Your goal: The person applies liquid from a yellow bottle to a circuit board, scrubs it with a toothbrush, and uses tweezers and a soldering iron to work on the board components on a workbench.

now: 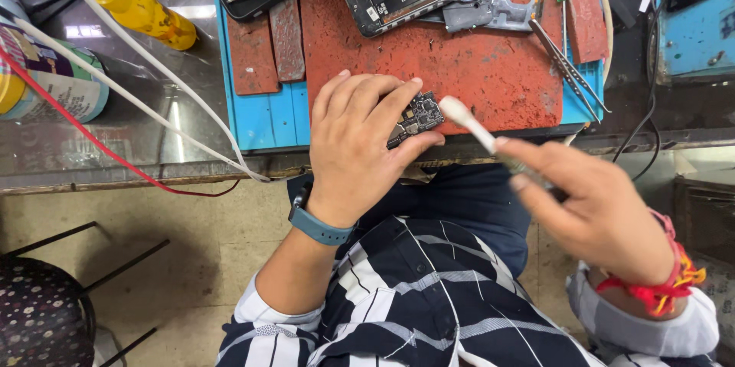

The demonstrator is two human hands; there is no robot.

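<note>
Between left hand [356, 149] fingers: small circuit board [417, 118], pinched, long axis slanting up-right over desk [153, 118] edge. Right hand [593, 206] fingers clamp brush [478, 131]; bristle tip just right of board, nearly touching.

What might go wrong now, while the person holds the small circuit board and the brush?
The circuit board is pinched in the left hand at the bench edge, so it might drop to the floor. The brush in the right hand looks blurred; a hard stroke might knock small parts loose.
</note>
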